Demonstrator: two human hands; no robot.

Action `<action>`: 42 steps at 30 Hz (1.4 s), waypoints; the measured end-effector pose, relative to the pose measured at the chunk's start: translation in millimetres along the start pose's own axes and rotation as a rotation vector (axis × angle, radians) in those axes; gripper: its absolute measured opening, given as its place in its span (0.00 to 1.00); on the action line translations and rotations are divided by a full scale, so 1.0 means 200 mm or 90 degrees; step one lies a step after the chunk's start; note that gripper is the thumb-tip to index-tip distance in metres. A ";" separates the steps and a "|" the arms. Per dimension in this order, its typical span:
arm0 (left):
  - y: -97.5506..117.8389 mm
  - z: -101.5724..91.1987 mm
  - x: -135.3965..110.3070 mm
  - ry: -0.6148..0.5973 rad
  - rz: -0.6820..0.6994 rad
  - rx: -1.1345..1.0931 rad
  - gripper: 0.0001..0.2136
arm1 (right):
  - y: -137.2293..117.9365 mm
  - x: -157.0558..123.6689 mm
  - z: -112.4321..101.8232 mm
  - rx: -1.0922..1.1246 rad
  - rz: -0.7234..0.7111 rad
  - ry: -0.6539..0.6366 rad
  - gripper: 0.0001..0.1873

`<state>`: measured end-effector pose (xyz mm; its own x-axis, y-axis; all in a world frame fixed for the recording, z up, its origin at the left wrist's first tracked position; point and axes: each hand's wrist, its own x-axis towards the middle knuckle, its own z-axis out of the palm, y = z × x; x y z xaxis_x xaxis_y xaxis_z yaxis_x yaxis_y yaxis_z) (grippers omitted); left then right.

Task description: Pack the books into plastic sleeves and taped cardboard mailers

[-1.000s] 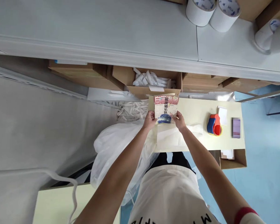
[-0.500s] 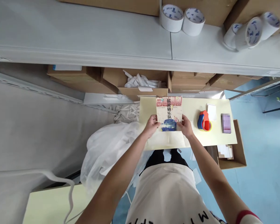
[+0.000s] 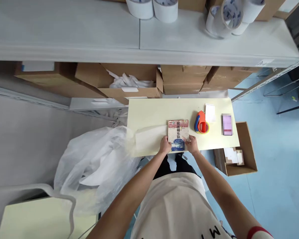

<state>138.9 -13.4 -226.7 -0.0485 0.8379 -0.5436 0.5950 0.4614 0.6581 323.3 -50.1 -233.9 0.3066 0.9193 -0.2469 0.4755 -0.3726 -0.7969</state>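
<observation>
A book [image 3: 178,134] with a red, cream and blue cover and dark vertical characters is held flat by its two sides, low over the front edge of the pale yellow table [image 3: 154,111]. My left hand [image 3: 165,145] grips its lower left edge. On the opposite edge, my right hand [image 3: 192,144] is closed around the lower right corner. Just left of the book lies a white sheet [image 3: 149,139]. A red and blue tape dispenser [image 3: 201,123] stands to the right of the book. I cannot tell whether the book touches the tabletop.
Beyond the dispenser are a white card stack [image 3: 210,113] and a purple pixelated item [image 3: 227,124]. An open carton [image 3: 249,149] stands at the right. Crumpled translucent plastic [image 3: 89,159] fills the left side. Tape rolls [image 3: 165,11] sit on the grey shelf [image 3: 77,30] above several cartons.
The book has come down closer to the table's front edge, with both hands still on it. My view has shifted to the right, uncovering the white sheet at the book's left.
</observation>
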 end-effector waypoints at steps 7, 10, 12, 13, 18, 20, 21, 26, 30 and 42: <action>-0.03 0.10 -0.05 0.064 0.050 0.166 0.22 | 0.09 -0.01 0.07 0.044 0.050 0.005 0.33; -0.07 0.13 -0.05 0.080 0.096 0.186 0.25 | 0.09 0.00 0.06 0.093 0.088 0.000 0.34; -0.11 0.14 -0.06 0.095 0.131 0.172 0.27 | 0.07 0.02 0.04 0.129 0.119 -0.009 0.35; -0.12 0.15 -0.07 0.100 0.153 0.171 0.27 | 0.06 0.03 0.03 0.170 0.149 -0.019 0.36; -0.17 0.15 -0.16 0.081 0.250 0.213 0.28 | 0.00 0.07 -0.07 0.443 0.356 -0.130 0.40; -0.18 0.15 -0.19 0.077 0.244 0.214 0.29 | -0.02 0.07 -0.11 0.490 0.397 -0.171 0.36; -0.18 0.16 -0.19 0.074 0.238 0.208 0.29 | -0.02 0.08 -0.12 0.509 0.411 -0.186 0.34; -0.20 0.15 -0.18 0.063 0.263 0.152 0.28 | -0.06 0.06 -0.14 0.605 0.417 -0.295 0.22; -0.21 0.10 -0.14 0.013 0.313 0.117 0.26 | -0.10 0.02 -0.16 0.599 0.397 -0.338 0.21; 0.11 0.12 -0.04 -0.159 0.291 -0.128 0.12 | -0.24 -0.08 -0.30 0.379 0.165 -0.024 0.20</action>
<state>171.3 -16.3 -220.7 0.3841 0.8827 -0.2709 0.3449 0.1350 0.9289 345.4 -54.0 -157.6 0.3159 0.8170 -0.4824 -0.1523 -0.4582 -0.8757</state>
